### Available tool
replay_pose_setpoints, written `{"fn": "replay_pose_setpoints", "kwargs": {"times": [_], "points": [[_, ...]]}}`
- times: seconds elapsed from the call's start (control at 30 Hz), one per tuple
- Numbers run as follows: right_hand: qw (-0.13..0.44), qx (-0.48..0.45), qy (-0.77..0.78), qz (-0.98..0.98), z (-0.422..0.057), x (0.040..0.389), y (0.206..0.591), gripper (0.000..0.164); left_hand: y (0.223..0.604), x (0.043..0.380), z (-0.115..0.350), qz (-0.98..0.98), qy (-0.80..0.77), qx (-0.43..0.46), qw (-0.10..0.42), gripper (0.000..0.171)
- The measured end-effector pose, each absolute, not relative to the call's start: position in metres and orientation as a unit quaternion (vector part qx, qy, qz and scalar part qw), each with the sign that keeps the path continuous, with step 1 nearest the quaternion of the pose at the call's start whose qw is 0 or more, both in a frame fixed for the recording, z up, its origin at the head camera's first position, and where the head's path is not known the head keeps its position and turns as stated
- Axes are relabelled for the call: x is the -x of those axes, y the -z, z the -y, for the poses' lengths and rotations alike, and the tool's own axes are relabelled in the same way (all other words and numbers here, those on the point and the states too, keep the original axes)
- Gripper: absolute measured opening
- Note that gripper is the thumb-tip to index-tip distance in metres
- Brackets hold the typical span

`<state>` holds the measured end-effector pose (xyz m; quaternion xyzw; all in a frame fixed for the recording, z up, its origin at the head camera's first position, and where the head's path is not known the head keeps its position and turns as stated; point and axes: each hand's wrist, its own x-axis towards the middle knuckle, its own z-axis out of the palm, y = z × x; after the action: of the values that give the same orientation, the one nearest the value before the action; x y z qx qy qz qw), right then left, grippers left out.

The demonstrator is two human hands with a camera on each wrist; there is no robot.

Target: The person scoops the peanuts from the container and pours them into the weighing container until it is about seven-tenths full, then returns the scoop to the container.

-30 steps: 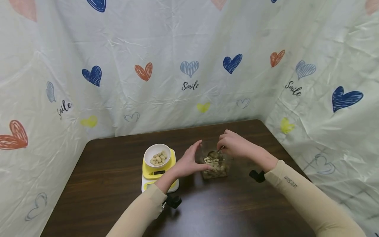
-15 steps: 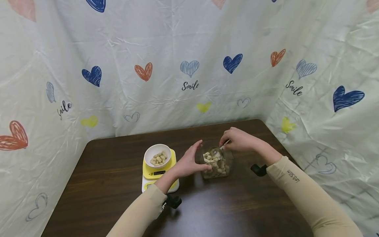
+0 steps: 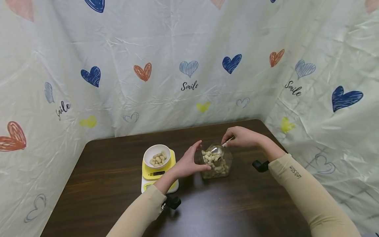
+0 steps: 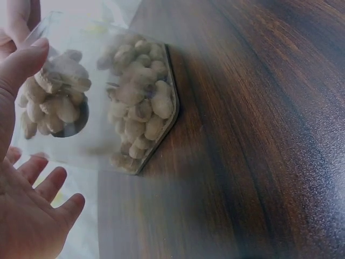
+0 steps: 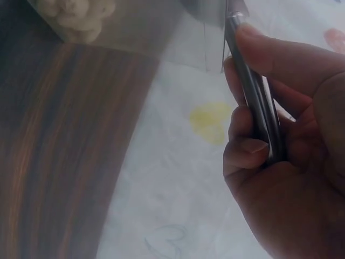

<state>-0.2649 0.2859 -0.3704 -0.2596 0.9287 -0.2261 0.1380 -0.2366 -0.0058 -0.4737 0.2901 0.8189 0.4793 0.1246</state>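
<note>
In the head view, a clear plastic container (image 3: 217, 170) of unshelled peanuts (image 4: 141, 102) stands on the table. My left hand (image 3: 189, 163) spans its left side. The thumb lies along the near wall, with the other fingers spread out fairly straight toward the far side. My right hand (image 3: 243, 137) grips the handle of a metal scoop (image 3: 217, 149) above the container's back right. The scoop's bowl is at the opening, over the peanuts. Seen from the right wrist, the fingers curl round the metal handle (image 5: 257, 102). Through the wall in the left wrist view, peanuts bunch at the scoop's dark bowl.
Left of the container, a yellow and white kitchen scale (image 3: 149, 175) bears a white bowl (image 3: 151, 152) with several peanuts (image 3: 158, 159). All stand on a dark wooden table (image 3: 112, 184). A white curtain (image 3: 165, 42) with printed hearts hangs behind the table and at both sides.
My right hand has drawn up and to the right, raising the scoop out of the peanuts, so more of its bowl and handle shows. The left hand has stayed in place.
</note>
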Motion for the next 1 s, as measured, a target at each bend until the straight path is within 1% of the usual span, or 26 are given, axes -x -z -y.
{"fn": "replay_pose_setpoints", "kwargs": {"times": [0.5, 0.73, 1.0], "points": [[0.159, 0.232, 0.291, -0.914, -0.303, 0.274, 0.378, 0.015, 0.476, 0.236, 0.004, -0.817, -0.480, -0.295, 0.122, 0.110], [0.163, 0.247, 0.308, -0.904, -0.306, 0.275, 0.378, 0.018, 0.475, 0.236, 0.004, -0.815, -0.484, -0.293, 0.128, 0.108], [0.182, 0.251, 0.315, -0.897, -0.306, 0.274, 0.378, 0.016, 0.475, 0.235, 0.005, -0.818, -0.482, -0.286, 0.129, 0.109]]}}
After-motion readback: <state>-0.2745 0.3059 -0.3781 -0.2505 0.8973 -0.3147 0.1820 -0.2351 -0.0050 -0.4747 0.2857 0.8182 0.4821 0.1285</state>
